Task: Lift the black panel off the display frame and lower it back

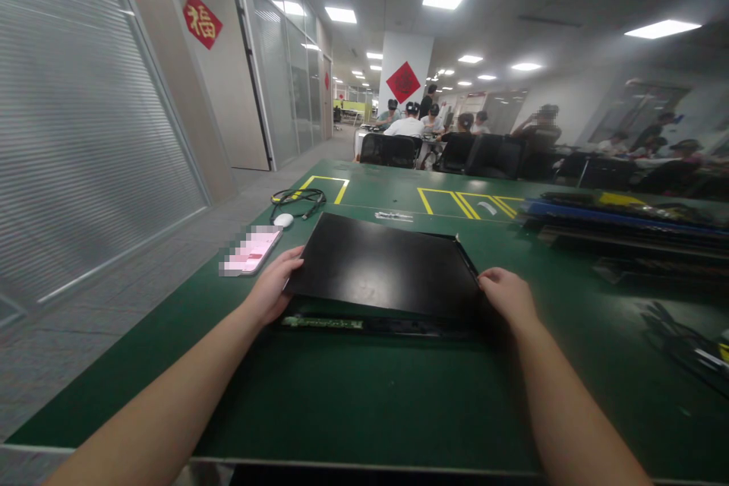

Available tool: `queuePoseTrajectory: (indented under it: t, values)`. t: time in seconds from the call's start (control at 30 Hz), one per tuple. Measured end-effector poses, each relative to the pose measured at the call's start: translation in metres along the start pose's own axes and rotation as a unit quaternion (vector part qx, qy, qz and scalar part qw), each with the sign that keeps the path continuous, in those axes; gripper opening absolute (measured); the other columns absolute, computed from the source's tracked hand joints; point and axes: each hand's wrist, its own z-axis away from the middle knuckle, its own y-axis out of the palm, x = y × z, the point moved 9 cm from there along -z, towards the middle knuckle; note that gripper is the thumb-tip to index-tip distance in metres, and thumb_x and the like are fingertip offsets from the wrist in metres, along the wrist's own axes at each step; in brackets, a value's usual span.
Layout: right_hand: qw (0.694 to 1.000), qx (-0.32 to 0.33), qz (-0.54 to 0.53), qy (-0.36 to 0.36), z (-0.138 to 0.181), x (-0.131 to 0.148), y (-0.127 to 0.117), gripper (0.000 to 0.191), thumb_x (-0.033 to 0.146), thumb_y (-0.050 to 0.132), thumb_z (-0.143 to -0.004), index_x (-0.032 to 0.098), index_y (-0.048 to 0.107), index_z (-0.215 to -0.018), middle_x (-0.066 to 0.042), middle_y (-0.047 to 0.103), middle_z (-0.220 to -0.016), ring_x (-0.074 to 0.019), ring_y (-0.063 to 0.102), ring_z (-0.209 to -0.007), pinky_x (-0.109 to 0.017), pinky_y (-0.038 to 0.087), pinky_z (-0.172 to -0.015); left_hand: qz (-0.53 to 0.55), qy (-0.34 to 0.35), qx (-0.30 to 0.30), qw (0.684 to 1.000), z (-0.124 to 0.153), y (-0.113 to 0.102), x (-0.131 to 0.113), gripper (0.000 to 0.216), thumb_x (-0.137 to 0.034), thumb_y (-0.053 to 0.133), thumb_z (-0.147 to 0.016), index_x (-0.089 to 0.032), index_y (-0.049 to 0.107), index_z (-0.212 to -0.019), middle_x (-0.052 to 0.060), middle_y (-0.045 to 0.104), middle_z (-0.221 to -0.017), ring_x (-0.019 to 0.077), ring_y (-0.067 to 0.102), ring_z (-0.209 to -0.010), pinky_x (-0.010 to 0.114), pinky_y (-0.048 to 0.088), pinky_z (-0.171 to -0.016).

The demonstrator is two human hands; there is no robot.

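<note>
A glossy black screen panel (381, 262) lies tilted over a shallow black frame (421, 328), its left side raised. A green circuit board strip (324, 323) shows along the frame's near edge. My left hand (274, 282) is closed around the panel's left edge, thumb on top and fingers underneath. At the right side, my right hand (506, 295) pinches the rim of the black frame, close against the panel's edge; its fingertips are partly hidden.
Left of the panel on the green table (364, 402) lie a phone (254, 250), a white mouse (283, 220) and a coiled black cable (299, 201). Stacked flat parts (620, 224) and dark cables (677, 342) lie at right. Several people sit beyond black chairs (387, 150).
</note>
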Motion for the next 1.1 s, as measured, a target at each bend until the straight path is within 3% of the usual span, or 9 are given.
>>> queuePoseTrajectory:
  t: [0.3, 0.6, 0.8, 1.1]
  values:
    - [1.000, 0.010, -0.006, 0.012, -0.001, -0.002, 0.002, 0.026, 0.032, 0.056, -0.080, 0.023, 0.078, -0.090, -0.006, 0.076, -0.089, -0.0216, 0.067, -0.081, -0.028, 0.044, -0.066, 0.012, 0.002, -0.012, 1.000, 0.001, 0.000, 0.000, 0.032, -0.012, 0.069, -0.072, -0.016, 0.075, -0.103, 0.004, 0.079, -0.087, 0.0190, 0.072, -0.076, 0.024, 0.054, -0.061]
    - [1.000, 0.003, -0.021, 0.011, -0.005, -0.008, 0.005, 0.024, 0.033, 0.056, -0.079, 0.024, 0.077, -0.086, -0.005, 0.075, -0.082, -0.0212, 0.066, -0.076, -0.029, 0.044, -0.064, -0.027, 0.027, -0.017, 0.999, 0.000, -0.005, -0.007, 0.035, -0.014, 0.078, -0.064, -0.017, 0.079, -0.099, 0.010, 0.081, -0.100, 0.0287, 0.072, -0.102, 0.032, 0.058, -0.079]
    - [0.999, 0.011, -0.037, 0.019, -0.007, -0.012, 0.007, 0.026, 0.035, 0.055, -0.080, 0.024, 0.078, -0.087, -0.005, 0.075, -0.083, -0.0193, 0.066, -0.069, -0.029, 0.046, -0.064, -0.093, 0.073, -0.060, 0.991, -0.005, -0.016, -0.015, 0.025, -0.013, 0.079, -0.061, -0.019, 0.081, -0.085, 0.011, 0.063, -0.144, 0.0345, 0.049, -0.140, 0.037, 0.044, -0.109]
    - [0.996, 0.014, -0.087, 0.025, -0.013, -0.024, 0.016, 0.026, 0.035, 0.057, -0.078, 0.022, 0.077, -0.089, -0.006, 0.076, -0.087, -0.0207, 0.068, -0.076, -0.027, 0.049, -0.063, -0.191, 0.091, -0.051, 0.976, -0.006, -0.019, -0.017, 0.025, -0.018, 0.080, -0.060, -0.022, 0.082, -0.084, 0.011, 0.057, -0.151, 0.0376, 0.044, -0.144, 0.046, 0.030, -0.119]
